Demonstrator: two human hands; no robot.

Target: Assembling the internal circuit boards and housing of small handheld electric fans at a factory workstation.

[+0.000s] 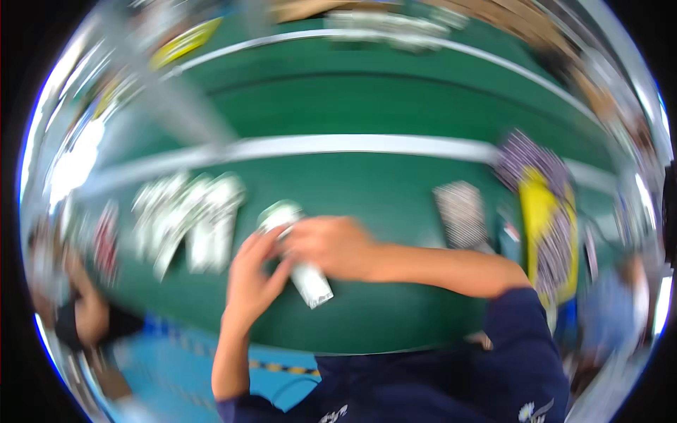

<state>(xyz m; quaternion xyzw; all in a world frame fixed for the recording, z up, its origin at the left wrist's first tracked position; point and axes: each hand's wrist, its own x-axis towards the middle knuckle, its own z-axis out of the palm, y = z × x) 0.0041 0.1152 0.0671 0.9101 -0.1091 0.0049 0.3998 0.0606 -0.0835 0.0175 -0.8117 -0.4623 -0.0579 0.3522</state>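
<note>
A slim white packet with a green upper end (pixel 312 285) lies slantwise over the green table, its lower end sticking out below my fingers. My left hand (pixel 254 271) grips its left side, thumb and fingers bent around it. From the right, my right hand (pixel 331 247) reaches across with its fingers closed on the packet's upper part. Both hands are smeared by motion, and they hide the packet's middle. Left of them lie several similar white and green packets (pixel 211 222), fanned in overlapping rows.
On the right are a stack of striped grey pieces (pixel 461 215), a yellow bin (pixel 539 204) and purplish striped bundles (pixel 532 162). A white rail (pixel 367 144) crosses the green table (pixel 381 190). More white packets (pixel 384 28) lie beyond. People sit at both sides, blurred.
</note>
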